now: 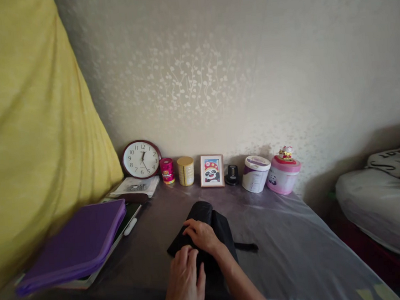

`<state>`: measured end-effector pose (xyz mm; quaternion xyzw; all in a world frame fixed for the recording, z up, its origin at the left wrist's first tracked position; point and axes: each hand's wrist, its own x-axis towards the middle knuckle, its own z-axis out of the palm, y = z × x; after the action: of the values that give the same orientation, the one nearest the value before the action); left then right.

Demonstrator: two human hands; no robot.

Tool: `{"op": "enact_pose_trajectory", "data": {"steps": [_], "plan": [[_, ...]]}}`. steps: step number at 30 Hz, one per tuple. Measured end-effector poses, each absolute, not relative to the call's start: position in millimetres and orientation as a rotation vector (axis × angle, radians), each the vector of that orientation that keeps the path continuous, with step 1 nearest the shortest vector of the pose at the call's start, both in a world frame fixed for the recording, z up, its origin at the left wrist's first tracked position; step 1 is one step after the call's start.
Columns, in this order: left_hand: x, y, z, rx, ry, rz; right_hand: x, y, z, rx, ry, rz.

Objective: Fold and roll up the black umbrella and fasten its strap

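Observation:
A black folding umbrella [222, 226], its fabric in loose folds, lies on the table in front of me. A short dark strap [247, 247] sticks out from its right side. My right hand [202, 236] lies across the top of the umbrella, fingers curled onto the cloth. Closer to me, my left hand [185, 276] has its fingers bent over the near left edge of the fabric, almost touching the right hand. The near end of the umbrella is hidden behind my hands and right forearm.
Along the wall stand a clock [141, 159], a pink can [167, 171], a yellow-lidded can [186, 171], a panda picture frame [211, 171], a small black device [232, 175], a white tub [255, 174] and a pink tub [284, 176]. A purple folder [76, 241] lies left, by a yellow curtain [37, 134].

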<state>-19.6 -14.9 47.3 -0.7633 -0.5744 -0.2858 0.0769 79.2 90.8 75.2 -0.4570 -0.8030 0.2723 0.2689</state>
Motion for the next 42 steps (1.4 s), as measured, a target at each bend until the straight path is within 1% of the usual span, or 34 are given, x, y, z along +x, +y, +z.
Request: {"op": "enact_pose_trajectory", "data": {"steps": [3,5,7,12,15,22,28,34,39,42], "plan": [[-10.7,-8.7,49.9,-2.305,-1.659,-0.824,84.9,92.1,79.4,-1.135,-2.154,0.936],[-8.6,-3.3,38.7,-2.275,-1.643,-0.783,89.9,90.3,82.1,-1.039,-2.146,1.042],[-8.8,1.4,22.9,-2.247,-1.650,-0.763,95.4,85.6,83.8,-0.931,-2.176,1.043],[-8.9,7.0,-2.8,-2.247,-1.672,-0.757,107.5,72.1,77.0,-0.855,-2.150,0.708],[-7.2,6.8,-4.4,-2.242,-1.702,-0.770,110.5,76.4,66.4,-0.875,-2.209,0.525],[-5.6,5.0,-3.1,-2.240,-1.797,-0.682,106.8,126.8,49.6,-0.997,-2.273,0.282],[-4.7,5.1,3.4,-2.265,-1.908,-0.547,101.6,164.9,46.7,-1.174,-2.214,0.200],[-3.1,3.8,11.3,-2.267,-1.950,-0.498,133.5,180.8,39.2,-1.515,-1.875,0.168],[-2.6,2.1,7.9,-2.227,-1.931,-0.593,182.2,154.5,38.7,-1.640,-1.732,0.156],[-2.7,1.2,7.5,-2.220,-1.939,-0.628,183.7,125.3,42.5,-1.533,-1.829,0.161]]}}
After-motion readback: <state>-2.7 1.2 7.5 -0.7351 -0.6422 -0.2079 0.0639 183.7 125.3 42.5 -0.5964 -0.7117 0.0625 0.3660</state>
